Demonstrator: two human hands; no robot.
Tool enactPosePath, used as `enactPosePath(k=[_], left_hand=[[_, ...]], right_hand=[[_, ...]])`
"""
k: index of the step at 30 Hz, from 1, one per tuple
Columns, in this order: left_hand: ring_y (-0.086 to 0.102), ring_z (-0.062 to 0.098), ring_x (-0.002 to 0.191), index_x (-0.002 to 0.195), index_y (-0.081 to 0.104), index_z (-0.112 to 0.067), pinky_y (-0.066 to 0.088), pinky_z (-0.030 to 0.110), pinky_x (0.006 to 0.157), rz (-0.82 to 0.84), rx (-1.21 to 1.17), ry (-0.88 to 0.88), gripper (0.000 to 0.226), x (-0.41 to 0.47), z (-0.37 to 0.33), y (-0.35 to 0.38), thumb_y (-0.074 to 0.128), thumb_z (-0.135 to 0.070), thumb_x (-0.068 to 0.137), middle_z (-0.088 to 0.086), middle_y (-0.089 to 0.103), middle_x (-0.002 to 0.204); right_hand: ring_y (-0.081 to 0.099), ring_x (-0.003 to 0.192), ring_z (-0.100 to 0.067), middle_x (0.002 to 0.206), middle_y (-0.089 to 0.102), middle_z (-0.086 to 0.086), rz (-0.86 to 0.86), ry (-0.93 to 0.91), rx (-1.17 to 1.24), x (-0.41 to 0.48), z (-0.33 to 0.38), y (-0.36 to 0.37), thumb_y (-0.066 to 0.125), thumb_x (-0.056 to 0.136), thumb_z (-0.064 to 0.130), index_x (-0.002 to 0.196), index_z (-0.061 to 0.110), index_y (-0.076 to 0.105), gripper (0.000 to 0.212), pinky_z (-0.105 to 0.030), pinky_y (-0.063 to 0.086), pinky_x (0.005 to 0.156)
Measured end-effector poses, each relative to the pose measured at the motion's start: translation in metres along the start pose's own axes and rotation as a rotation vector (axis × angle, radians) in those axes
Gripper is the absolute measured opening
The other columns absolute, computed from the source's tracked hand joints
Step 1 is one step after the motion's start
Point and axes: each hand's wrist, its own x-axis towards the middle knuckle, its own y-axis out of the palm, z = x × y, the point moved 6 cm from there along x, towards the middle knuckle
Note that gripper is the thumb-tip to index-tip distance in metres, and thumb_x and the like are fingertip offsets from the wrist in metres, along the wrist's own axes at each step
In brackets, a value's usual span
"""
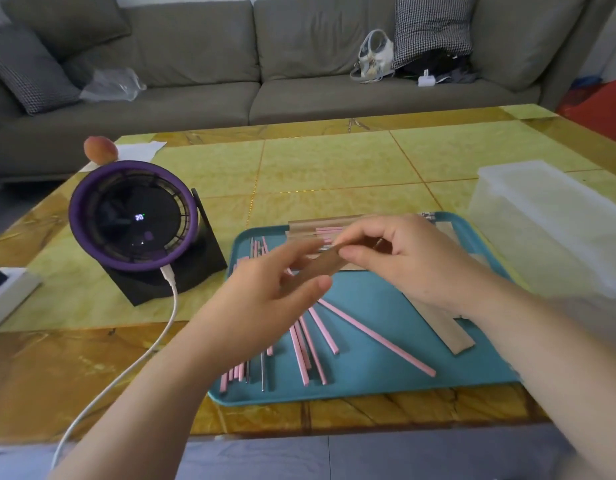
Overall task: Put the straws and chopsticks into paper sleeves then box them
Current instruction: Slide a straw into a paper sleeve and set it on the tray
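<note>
Forearms reach in from near edge, wrists raised over tray (396, 306). Both hands pinch one sleeve (322, 268) between them: right hand (414, 258) thumb and forefinger on one end, left hand (265, 296), blurred, thumb under other end, likely opening mouth for loading. Nothing visibly inside it. Straws (376, 336) lie fanned on tray below, within reach; spare sleeves (320, 225) at far rim; box (542, 216) to right.
</note>
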Motion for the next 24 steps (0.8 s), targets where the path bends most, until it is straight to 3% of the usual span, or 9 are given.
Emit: enactPosePath(k=[2,4,7,10,13,16,18,21,24], left_hand=[[0.058,-0.004,0.056,0.092,0.062,-0.037,0.047,0.023,0.054,0.030,-0.040,-0.037,0.013,0.003,0.003,0.004,0.049,-0.035,0.094,-0.015,0.066,0.070],[0.055,0.009,0.053,0.087,0.065,-0.032,0.048,0.038,0.059,-0.027,-0.097,-0.094,0.022,0.007,0.014,-0.002,0.045,-0.032,0.096,-0.007,0.062,0.063],[0.055,0.013,0.057,0.088,0.065,-0.034,0.049,0.047,0.067,-0.191,-0.259,-0.197,0.023,0.011,0.029,-0.017,0.044,-0.029,0.098,-0.010,0.060,0.064],[0.055,0.014,0.059,0.090,0.064,-0.032,0.047,0.038,0.067,-0.310,-0.363,-0.219,0.022,0.012,0.030,-0.026,0.044,-0.031,0.098,-0.008,0.061,0.067],[0.053,0.006,0.053,0.097,0.062,-0.030,0.046,0.024,0.062,-0.384,-0.496,-0.223,0.019,0.008,0.029,-0.033,0.043,-0.029,0.099,-0.011,0.062,0.068],[0.051,0.004,0.051,0.102,0.061,-0.028,0.046,0.023,0.062,-0.383,-0.526,-0.222,0.018,0.005,0.028,-0.035,0.043,-0.028,0.099,-0.011,0.062,0.070],[0.050,0.005,0.051,0.102,0.061,-0.027,0.045,0.026,0.062,-0.377,-0.523,-0.223,0.018,0.004,0.029,-0.037,0.043,-0.028,0.099,-0.010,0.062,0.071],[0.051,0.005,0.052,0.102,0.061,-0.029,0.046,0.029,0.063,-0.384,-0.503,-0.232,0.018,0.003,0.033,-0.040,0.043,-0.029,0.099,-0.010,0.062,0.071],[0.052,0.004,0.053,0.102,0.061,-0.030,0.046,0.029,0.064,-0.387,-0.478,-0.243,0.017,0.003,0.036,-0.041,0.044,-0.029,0.099,-0.011,0.062,0.070]], right_hand=[[0.060,0.076,-0.001,0.085,0.068,0.014,-0.060,-0.019,0.072,0.001,0.002,0.000,0.061,0.088,0.020,0.093,0.030,0.068,0.013,-0.010,0.044,0.069],[0.059,0.075,-0.005,0.086,0.066,0.011,-0.063,0.060,0.076,0.003,-0.012,0.001,0.063,0.086,0.027,0.100,0.029,0.065,0.014,-0.010,0.044,0.066],[0.054,0.068,-0.003,0.085,0.062,0.010,0.227,0.306,-0.229,-0.004,-0.047,0.021,0.071,0.077,0.040,0.109,0.030,0.054,0.037,-0.017,0.041,0.060],[0.056,0.066,-0.004,0.080,0.063,0.007,0.441,0.333,-0.394,-0.014,-0.061,0.043,0.071,0.078,0.030,0.113,0.028,0.050,0.041,-0.023,0.046,0.062],[0.058,0.070,-0.004,0.077,0.061,0.008,0.336,0.287,-0.407,-0.006,-0.059,0.054,0.063,0.083,0.024,0.116,0.031,0.046,0.038,-0.028,0.050,0.068],[0.058,0.074,-0.004,0.083,0.061,0.010,0.143,0.249,-0.261,0.004,-0.049,0.065,0.056,0.091,0.025,0.124,0.033,0.042,0.037,-0.027,0.052,0.075],[0.058,0.076,-0.003,0.088,0.060,0.012,0.115,0.227,-0.196,0.007,-0.042,0.069,0.053,0.093,0.030,0.126,0.033,0.043,0.035,-0.025,0.050,0.074],[0.056,0.070,-0.003,0.088,0.056,0.013,0.257,0.237,-0.280,0.002,-0.037,0.077,0.056,0.089,0.040,0.124,0.036,0.041,0.038,-0.022,0.046,0.063],[0.053,0.069,-0.008,0.095,0.045,0.012,0.367,0.274,-0.365,-0.005,-0.037,0.083,0.054,0.092,0.028,0.131,0.033,0.036,0.043,-0.021,0.044,0.056]])
